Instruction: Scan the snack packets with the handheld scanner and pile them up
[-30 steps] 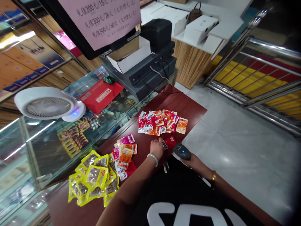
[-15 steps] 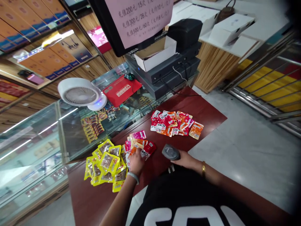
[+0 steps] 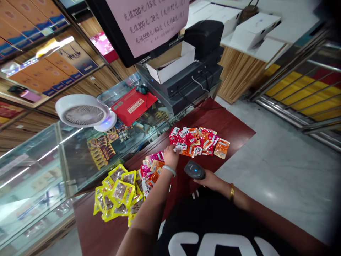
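Note:
My right hand is wrapped round the handle of a dark grey barcode scanner, whose small blue light is lit. At the left edge of a pile of red, white and orange snack packets, my left hand has its fingers pinched on a red-and-white snack packet; the fingertips are partly hidden. A second group of pink and orange packets lies left of that hand, partly covered by my left forearm. Beside it are several yellow snack packets in a heap.
The packets lie on a dark red counter. Behind stand a white fan, a red mat on a glass showcase, a monitor with a pink price sheet, and a white open box. A metal railing stands at right.
My left hand has moved right and away from me, from the pink and orange group to the far pile. The scanner stays in my right hand, and its blue light has come on.

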Demonstrator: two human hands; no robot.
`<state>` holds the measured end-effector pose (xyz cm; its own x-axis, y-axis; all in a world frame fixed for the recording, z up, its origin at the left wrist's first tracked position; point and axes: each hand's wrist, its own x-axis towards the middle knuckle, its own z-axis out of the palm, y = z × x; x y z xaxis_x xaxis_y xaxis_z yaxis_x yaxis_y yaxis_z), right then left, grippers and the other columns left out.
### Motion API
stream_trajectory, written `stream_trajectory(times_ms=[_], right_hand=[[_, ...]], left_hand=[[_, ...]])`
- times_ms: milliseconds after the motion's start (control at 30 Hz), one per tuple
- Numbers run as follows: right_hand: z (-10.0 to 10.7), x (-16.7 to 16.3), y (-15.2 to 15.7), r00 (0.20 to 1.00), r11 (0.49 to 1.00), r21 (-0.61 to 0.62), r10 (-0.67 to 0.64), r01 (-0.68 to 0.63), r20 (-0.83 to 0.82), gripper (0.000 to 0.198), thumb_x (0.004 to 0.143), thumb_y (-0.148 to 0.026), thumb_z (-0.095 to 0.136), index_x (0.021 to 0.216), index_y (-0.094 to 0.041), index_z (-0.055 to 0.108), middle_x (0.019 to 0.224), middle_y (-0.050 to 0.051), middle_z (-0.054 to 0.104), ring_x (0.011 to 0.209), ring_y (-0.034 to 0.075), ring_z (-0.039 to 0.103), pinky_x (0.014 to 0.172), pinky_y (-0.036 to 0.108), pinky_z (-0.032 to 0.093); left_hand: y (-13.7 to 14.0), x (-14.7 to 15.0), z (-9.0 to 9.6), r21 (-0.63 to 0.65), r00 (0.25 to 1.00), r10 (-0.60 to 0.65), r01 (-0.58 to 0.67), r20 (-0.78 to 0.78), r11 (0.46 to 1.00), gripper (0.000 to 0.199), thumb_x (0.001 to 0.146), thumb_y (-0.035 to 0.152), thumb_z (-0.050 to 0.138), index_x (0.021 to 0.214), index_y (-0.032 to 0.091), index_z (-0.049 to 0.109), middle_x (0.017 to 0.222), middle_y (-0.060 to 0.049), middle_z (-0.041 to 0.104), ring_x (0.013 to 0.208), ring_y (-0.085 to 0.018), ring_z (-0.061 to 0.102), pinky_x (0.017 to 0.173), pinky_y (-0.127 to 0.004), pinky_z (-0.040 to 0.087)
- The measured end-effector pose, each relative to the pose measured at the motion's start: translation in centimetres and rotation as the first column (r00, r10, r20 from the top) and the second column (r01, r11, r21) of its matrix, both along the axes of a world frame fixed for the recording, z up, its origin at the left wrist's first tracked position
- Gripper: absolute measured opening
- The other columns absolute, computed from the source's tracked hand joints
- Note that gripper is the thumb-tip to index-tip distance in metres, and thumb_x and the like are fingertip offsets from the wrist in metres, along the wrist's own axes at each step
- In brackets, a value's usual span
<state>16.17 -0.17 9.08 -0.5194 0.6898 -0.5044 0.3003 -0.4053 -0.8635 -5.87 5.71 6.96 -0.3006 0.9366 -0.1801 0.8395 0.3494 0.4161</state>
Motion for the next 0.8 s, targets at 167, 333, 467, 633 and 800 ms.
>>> stream_trajectory(times_ms=[167, 333, 467, 633, 800], right_hand=[[-0.1, 1.0, -0.6, 0.997, 0.998, -0.025, -0.053, 0.054, 0.061, 0.047, 0.071, -0.044, 0.076, 0.110, -0.018, 0.069, 0.075, 0.003, 0.075, 0.069, 0.024, 0.070, 0.069, 0.038, 0.058], [-0.4, 1.5, -0.8, 0.995, 0.998, -0.002, -0.056, 0.056, 0.087, 0.045, 0.073, -0.041, 0.074, 0.111, -0.016, 0.069, 0.088, 0.006, 0.077, 0.077, 0.026, 0.070, 0.074, 0.040, 0.057], [-0.6, 1.9, -0.4, 0.993, 0.995, 0.021, -0.101, 0.099, 0.061, 0.047, 0.071, -0.040, 0.077, 0.111, -0.017, 0.070, 0.099, 0.007, 0.076, 0.093, 0.029, 0.069, 0.085, 0.043, 0.055], [-0.9, 1.6, 0.2, 0.989, 0.991, 0.024, -0.135, 0.134, 0.061, 0.049, 0.068, -0.041, 0.079, 0.110, -0.017, 0.070, 0.102, 0.008, 0.076, 0.096, 0.029, 0.069, 0.089, 0.043, 0.054], [-1.3, 1.0, 1.0, 0.992, 0.994, 0.023, -0.108, 0.106, 0.066, 0.048, 0.068, -0.040, 0.078, 0.109, -0.016, 0.069, 0.099, 0.008, 0.077, 0.093, 0.028, 0.070, 0.085, 0.042, 0.055]], left_hand=[[5.9, 3.1, -0.3, -0.040, 0.989, 0.104, -0.109, -0.105, 0.993, 0.071, 0.080, 0.066, 0.054, 0.128, 0.014, 0.049, 0.128, -0.020, 0.055, 0.118, -0.035, 0.049, 0.096, -0.046, 0.038], [7.7, 3.9, -1.2, -0.142, 0.993, -0.012, -0.005, -0.117, 0.990, 0.074, 0.075, 0.060, 0.063, 0.131, 0.015, 0.042, 0.136, -0.020, 0.047, 0.124, -0.036, 0.044, 0.099, -0.046, 0.034], [6.9, 3.3, -2.0, -0.153, 0.990, -0.061, 0.041, -0.129, 0.987, 0.059, 0.079, 0.049, 0.064, 0.123, 0.014, 0.046, 0.132, -0.022, 0.049, 0.124, -0.035, 0.044, 0.098, -0.045, 0.034], [5.6, 2.7, -2.2, -0.138, 0.995, -0.040, 0.027, -0.090, 0.990, 0.068, 0.078, 0.039, 0.067, 0.135, 0.015, 0.039, 0.123, -0.019, 0.059, 0.120, -0.033, 0.049, 0.095, -0.043, 0.036], [4.5, 1.9, -1.6, -0.113, 0.996, 0.077, -0.072, 0.036, 0.991, 0.074, 0.078, 0.036, 0.069, 0.143, 0.017, 0.037, 0.108, -0.013, 0.069, 0.113, -0.029, 0.056, 0.092, -0.040, 0.038]])
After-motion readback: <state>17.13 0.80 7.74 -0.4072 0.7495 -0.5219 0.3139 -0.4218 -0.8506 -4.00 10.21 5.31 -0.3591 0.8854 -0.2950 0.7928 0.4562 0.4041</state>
